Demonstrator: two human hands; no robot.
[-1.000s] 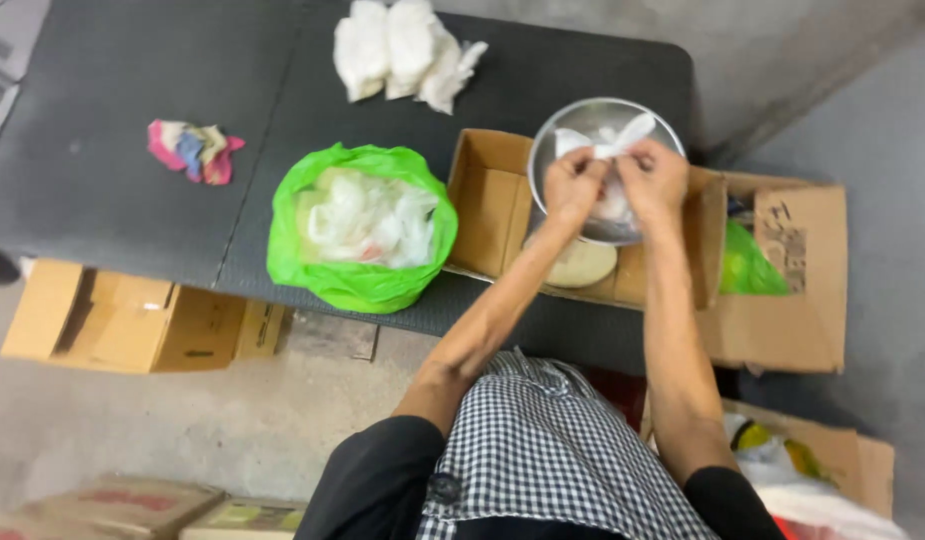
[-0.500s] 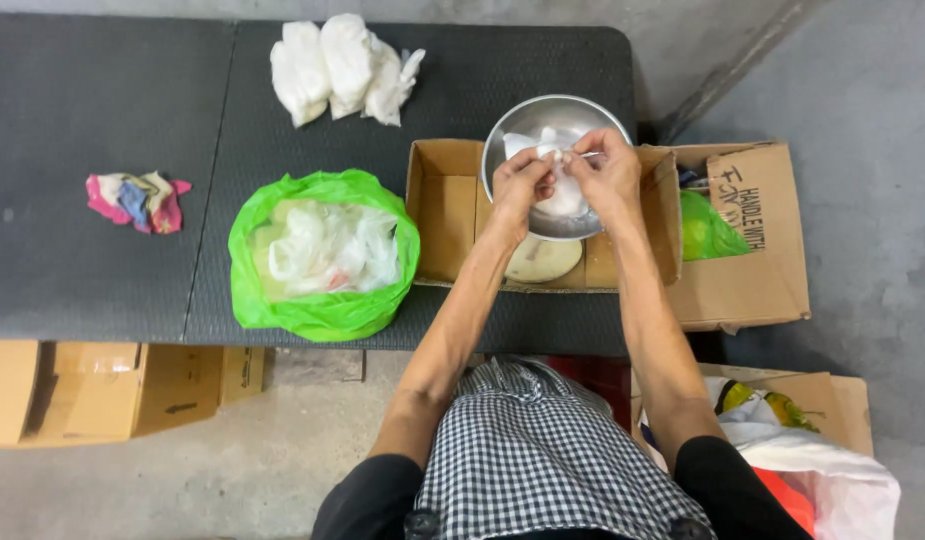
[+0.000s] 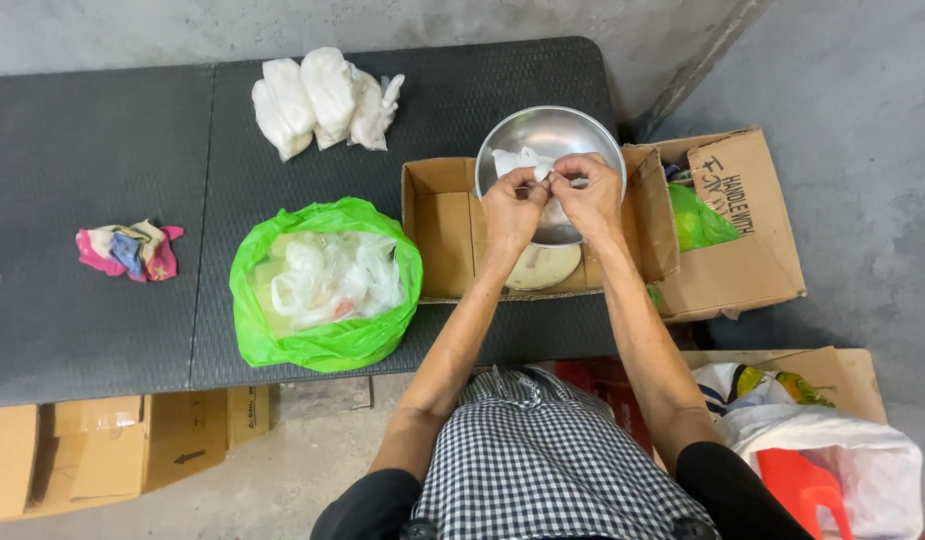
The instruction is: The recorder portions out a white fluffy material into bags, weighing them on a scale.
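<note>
Left hand (image 3: 510, 208) and right hand (image 3: 588, 193) pinching a small clear plastic bag (image 3: 519, 162) over a steel bowl (image 3: 552, 135), set in a cardboard box (image 3: 442, 215), right of a green bag (image 3: 327, 345) on the table (image 3: 102, 160).

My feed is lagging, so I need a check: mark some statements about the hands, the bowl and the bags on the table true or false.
1. Both hands, left hand and right hand, pinch a small white plastic bag over the metal bowl. True.
2. The bowl sits over an open cardboard box. True.
3. The green bag is empty. False: it holds pale plastic bags.
4. The tied white bags lie inside the bowl. False: they lie on the black table.
</note>
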